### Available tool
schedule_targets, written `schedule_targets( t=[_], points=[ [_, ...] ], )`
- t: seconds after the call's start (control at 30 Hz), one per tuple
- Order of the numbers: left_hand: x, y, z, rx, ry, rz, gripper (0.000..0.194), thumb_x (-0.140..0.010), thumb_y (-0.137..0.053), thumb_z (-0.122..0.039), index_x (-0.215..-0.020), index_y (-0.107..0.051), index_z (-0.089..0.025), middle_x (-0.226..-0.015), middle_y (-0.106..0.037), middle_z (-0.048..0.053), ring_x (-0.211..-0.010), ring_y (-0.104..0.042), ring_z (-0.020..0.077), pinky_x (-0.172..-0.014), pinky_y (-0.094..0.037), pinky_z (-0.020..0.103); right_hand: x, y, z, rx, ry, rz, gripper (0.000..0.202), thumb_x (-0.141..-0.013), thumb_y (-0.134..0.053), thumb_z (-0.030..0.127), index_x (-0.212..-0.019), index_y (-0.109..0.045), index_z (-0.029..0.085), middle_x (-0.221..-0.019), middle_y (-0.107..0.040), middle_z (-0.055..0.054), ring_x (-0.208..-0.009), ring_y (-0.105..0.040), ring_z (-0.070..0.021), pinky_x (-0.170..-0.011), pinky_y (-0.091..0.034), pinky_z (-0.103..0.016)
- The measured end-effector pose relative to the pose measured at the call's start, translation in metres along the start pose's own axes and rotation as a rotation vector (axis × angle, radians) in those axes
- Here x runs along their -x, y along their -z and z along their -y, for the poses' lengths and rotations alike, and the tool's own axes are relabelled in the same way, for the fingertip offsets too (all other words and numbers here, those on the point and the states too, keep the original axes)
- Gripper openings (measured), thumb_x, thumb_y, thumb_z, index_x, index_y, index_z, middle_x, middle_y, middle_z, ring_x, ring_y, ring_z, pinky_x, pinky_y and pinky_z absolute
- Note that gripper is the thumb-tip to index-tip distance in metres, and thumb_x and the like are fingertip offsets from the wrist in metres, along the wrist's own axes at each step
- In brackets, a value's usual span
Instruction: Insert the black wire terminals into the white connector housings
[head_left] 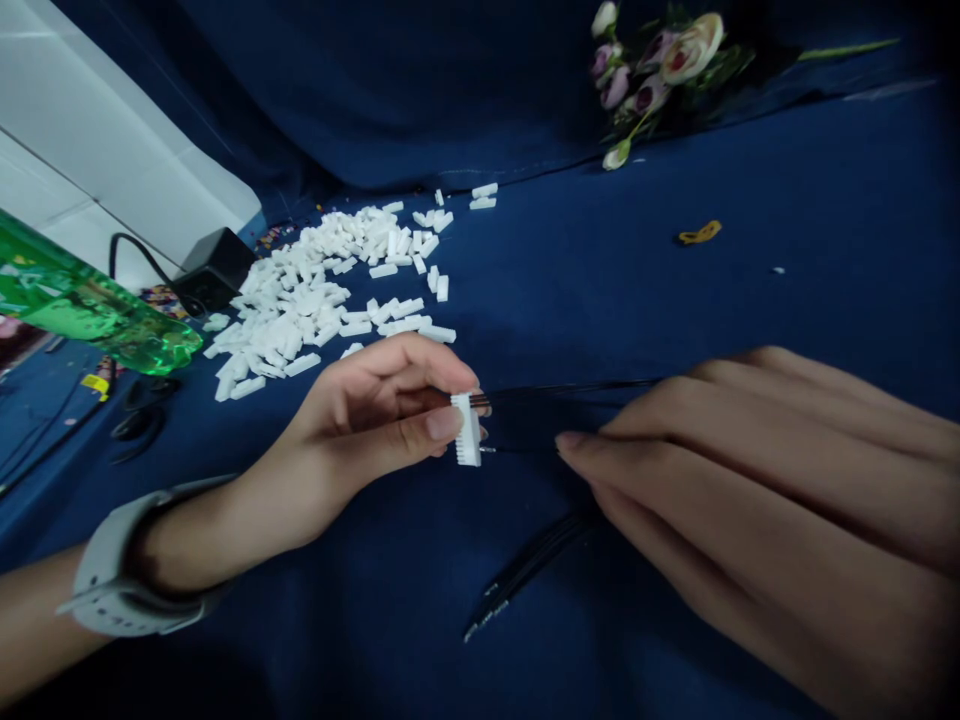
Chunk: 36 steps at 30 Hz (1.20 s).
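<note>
Between the thumb and fingers of my left hand (397, 410) is a white connector housing (469, 430), held upright with its toothed side facing left. Several thin black wires (570, 388) run from its upper part to the right, passing behind my right hand (735, 450). The thumb and fingertip of that hand pinch one black wire, whose metal tip (487, 450) is at the right side of the housing, low down. Whether the tip is inside a slot I cannot tell. Below hangs a bundle of loose black wires (532, 560) with metal ends, its upper end hidden by my right hand.
A heap of white connector housings (300, 300) lies behind my left hand. To its left are a black power adapter (217, 265) and a tilted green bottle (97, 300). Artificial flowers (660, 70) lie at the back, a yellow band (700, 233) on the blue cloth (570, 270).
</note>
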<state>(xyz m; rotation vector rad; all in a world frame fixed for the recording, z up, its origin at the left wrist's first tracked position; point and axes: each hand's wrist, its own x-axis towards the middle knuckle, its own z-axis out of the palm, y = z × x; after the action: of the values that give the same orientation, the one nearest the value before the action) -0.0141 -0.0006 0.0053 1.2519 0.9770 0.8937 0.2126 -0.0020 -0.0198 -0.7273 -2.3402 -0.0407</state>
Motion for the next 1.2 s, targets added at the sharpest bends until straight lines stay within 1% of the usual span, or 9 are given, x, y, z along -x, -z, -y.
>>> schedule_targets(
  t=[0.07, 0.13, 0.33, 0.47, 0.67, 0.9, 1.03, 1.1, 1.2],
  points=[
    [0.0, 0.0, 0.0, 0.0, 0.003, 0.005, 0.008, -0.084, -0.063, -0.013, -0.089, -0.067, -0.018, -0.075, -0.067, -0.004, -0.067, -0.061, 0.0039, -0.062, -0.048, 0.007, 0.001, -0.003, -0.001, 0.007, 0.002, -0.034, 0.008, -0.084, -0.055, 0.02, -0.087, -0.062, 0.019, -0.078, -0.057, -0.001, -0.065, -0.045, -0.0133, -0.062, -0.032, -0.033],
    [0.0, 0.0, 0.0, -0.006, 0.0, 0.006, 0.009, -0.084, -0.063, -0.013, -0.089, -0.067, -0.019, -0.077, -0.067, -0.004, -0.067, -0.061, 0.004, -0.062, -0.048, 0.007, 0.002, -0.005, -0.001, 0.021, 0.002, -0.041, 0.015, -0.088, -0.05, 0.028, -0.085, -0.061, 0.02, -0.075, -0.056, -0.003, -0.066, -0.047, -0.015, -0.06, -0.032, -0.032],
    [0.0, 0.0, 0.0, -0.042, -0.007, -0.009, 0.01, -0.084, -0.063, -0.013, -0.09, -0.068, -0.019, -0.075, -0.066, -0.003, -0.067, -0.06, 0.0043, -0.062, -0.048, 0.007, 0.0, -0.006, 0.003, 0.042, -0.018, -0.031, 0.027, -0.093, -0.042, 0.033, -0.081, -0.061, 0.02, -0.067, -0.053, -0.004, -0.067, -0.051, -0.0163, -0.058, -0.036, -0.03],
    [0.002, 0.0, 0.002, -0.077, 0.019, -0.061, 0.008, -0.082, -0.067, -0.018, -0.088, -0.067, -0.021, -0.073, -0.064, -0.004, -0.066, -0.058, 0.0038, -0.061, -0.046, 0.007, -0.001, -0.005, 0.004, 0.014, -0.027, -0.035, 0.024, -0.092, -0.044, 0.03, -0.08, -0.061, 0.02, -0.067, -0.054, -0.004, -0.068, -0.052, -0.0159, -0.058, -0.036, -0.03],
    [0.003, -0.004, 0.005, -0.177, 0.016, -0.118, 0.007, -0.081, -0.068, -0.021, -0.088, -0.066, -0.022, -0.069, -0.063, -0.004, -0.062, -0.057, 0.0032, -0.056, -0.043, 0.007, -0.004, -0.003, 0.003, -0.068, -0.035, -0.066, 0.014, -0.083, -0.052, 0.01, -0.08, -0.063, 0.019, -0.08, -0.061, -0.002, -0.067, -0.051, -0.0139, -0.062, -0.034, -0.034],
    [0.007, -0.019, 0.001, -0.249, 0.027, -0.175, 0.005, -0.081, -0.068, -0.02, -0.08, -0.063, -0.022, -0.08, -0.065, -0.005, -0.067, -0.06, 0.0034, -0.06, -0.046, 0.009, -0.001, -0.005, 0.003, -0.027, 0.025, -0.084, 0.014, -0.085, -0.05, 0.011, -0.078, -0.06, 0.018, -0.078, -0.061, -0.003, -0.071, -0.054, -0.0166, -0.064, -0.034, -0.036],
    [0.007, -0.024, 0.001, -0.217, 0.059, -0.185, 0.006, -0.081, -0.066, -0.02, -0.08, -0.061, -0.022, -0.079, -0.063, -0.005, -0.069, -0.059, 0.004, -0.062, -0.045, 0.01, -0.001, -0.005, 0.004, 0.036, 0.091, -0.002, 0.017, -0.086, -0.046, 0.006, -0.086, -0.06, 0.017, -0.078, -0.058, -0.002, -0.071, -0.051, -0.016, -0.069, -0.036, -0.036],
    [0.007, -0.024, 0.002, -0.193, 0.062, -0.183, 0.007, -0.081, -0.065, -0.019, -0.08, -0.059, -0.023, -0.08, -0.063, -0.005, -0.072, -0.059, 0.0045, -0.065, -0.045, 0.012, -0.004, -0.004, 0.004, 0.037, 0.121, 0.047, 0.02, -0.088, -0.043, 0.006, -0.085, -0.06, 0.016, -0.074, -0.056, -0.001, -0.067, -0.048, -0.0152, -0.067, -0.035, -0.035],
    [0.008, -0.025, 0.002, -0.181, 0.08, -0.176, 0.008, -0.082, -0.064, -0.02, -0.079, -0.057, -0.022, -0.081, -0.062, -0.005, -0.074, -0.058, 0.0061, -0.066, -0.044, 0.016, -0.01, -0.001, 0.006, 0.044, 0.166, 0.027, 0.027, -0.089, -0.039, 0.006, -0.08, -0.063, 0.014, -0.07, -0.056, -0.002, -0.062, -0.047, -0.0148, -0.06, -0.032, -0.033]
  ],
)
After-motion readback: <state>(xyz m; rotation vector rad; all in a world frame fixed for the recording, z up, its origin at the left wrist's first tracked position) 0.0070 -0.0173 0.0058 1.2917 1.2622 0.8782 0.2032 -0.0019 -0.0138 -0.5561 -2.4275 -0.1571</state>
